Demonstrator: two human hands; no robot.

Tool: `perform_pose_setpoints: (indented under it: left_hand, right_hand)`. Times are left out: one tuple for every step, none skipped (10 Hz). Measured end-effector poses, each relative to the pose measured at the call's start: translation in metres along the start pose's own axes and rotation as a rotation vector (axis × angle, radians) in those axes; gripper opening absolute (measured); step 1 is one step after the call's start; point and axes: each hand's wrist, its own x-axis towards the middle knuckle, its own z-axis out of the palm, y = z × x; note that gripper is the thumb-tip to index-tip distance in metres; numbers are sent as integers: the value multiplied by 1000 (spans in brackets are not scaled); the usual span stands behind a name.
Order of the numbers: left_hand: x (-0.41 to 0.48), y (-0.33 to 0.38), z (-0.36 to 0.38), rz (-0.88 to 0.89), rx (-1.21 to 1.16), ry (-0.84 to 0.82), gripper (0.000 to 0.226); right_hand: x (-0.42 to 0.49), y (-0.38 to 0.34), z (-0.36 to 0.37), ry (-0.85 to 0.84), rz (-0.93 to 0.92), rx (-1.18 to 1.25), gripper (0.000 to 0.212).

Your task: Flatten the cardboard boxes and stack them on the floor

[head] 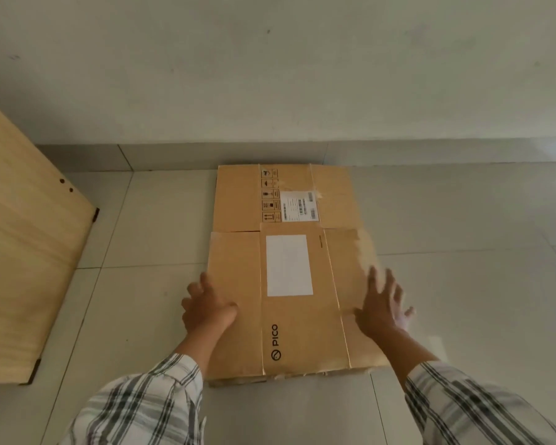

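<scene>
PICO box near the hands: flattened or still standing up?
Flattened. The PICO box lies flat on the floor, flaps spread level, overlapping another flat box behind it. Both hands rest open on it.

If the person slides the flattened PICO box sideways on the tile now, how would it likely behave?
The flattened PICO box lies flat on smooth floor tiles, so it should slide easily. It looks thin and probably light. Creased flap lines suggest it would bend if lifted by one edge. The left hand could steady it.
</scene>
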Motion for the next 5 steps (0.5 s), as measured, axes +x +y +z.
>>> perform_pose_setpoints:
  left_hand:
    - [-8, 6, 6, 397, 307, 2, 102]
    - [-20, 22, 19, 800, 504, -155, 112]
    - [-28, 36, 37, 799, 764, -325, 134]
    - [-34, 43, 36, 749, 757, -346, 130]
    - [-40, 55, 17, 715, 605, -332, 87]
  right_hand:
    - [-11, -5, 18, -117, -426, -130, 98]
    - [-24, -16, 33, -262, -639, -221, 119]
    - [-26, -24, 38, -274, -610, -383, 141]
    - [-29, -27, 36, -266, -612, -412, 140]
    - [-29, -38, 7, -299, -600, -359, 111]
